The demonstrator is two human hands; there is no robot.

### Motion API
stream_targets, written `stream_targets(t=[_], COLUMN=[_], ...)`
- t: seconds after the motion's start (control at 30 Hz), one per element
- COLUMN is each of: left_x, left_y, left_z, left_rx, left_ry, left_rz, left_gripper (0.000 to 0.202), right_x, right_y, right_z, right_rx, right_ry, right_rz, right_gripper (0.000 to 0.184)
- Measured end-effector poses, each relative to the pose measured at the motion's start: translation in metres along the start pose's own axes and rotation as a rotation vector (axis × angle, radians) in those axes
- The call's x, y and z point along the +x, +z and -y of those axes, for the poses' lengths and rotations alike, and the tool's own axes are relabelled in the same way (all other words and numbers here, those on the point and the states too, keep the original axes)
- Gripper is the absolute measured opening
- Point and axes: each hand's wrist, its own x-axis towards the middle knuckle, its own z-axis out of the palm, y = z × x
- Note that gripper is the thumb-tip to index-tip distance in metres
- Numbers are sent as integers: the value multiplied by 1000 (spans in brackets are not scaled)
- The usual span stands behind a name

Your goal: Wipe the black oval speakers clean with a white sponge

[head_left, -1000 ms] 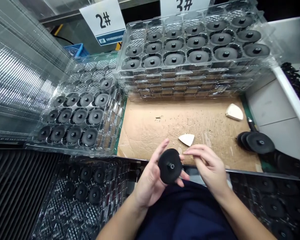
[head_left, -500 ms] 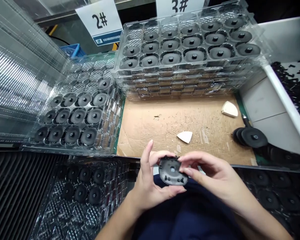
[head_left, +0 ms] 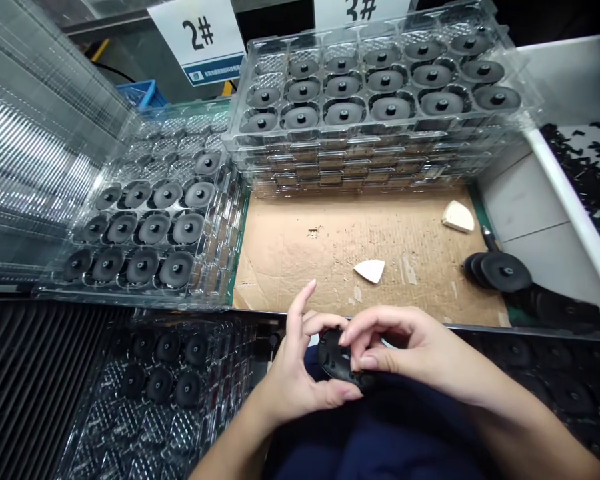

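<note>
Light: bright and even, being cast from above.
Glare: white streaks being thrown off the clear plastic trays (head_left: 27, 153).
Shade: the lower-right black tray (head_left: 570, 393) being left dim.
Distortion: edges being bowed by the wide lens.
Focus: the cardboard (head_left: 360, 233) being held sharp; the left hand (head_left: 295, 380) and right hand (head_left: 410, 347) being rendered slightly soft.

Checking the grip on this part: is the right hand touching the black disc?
Touching. The head view shows the right hand with its fingertips curled over the edge of the black disc, no gap between them.
</note>
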Motion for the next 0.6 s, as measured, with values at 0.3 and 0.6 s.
stream_targets(t=[0.3,0.6], left_x=[1,6], left_y=[1,14], left_z=[0,6], left_rx=[34,-34], left_ry=[9,-97], left_rz=[73,18], left_gripper=[103,99], right_x=[-8,-21], right_y=[0,5], right_z=[-2,-10], right_rx=[78,66], right_ry=[6,-161], right_rz=[-6,-122], right_gripper=[12,15])
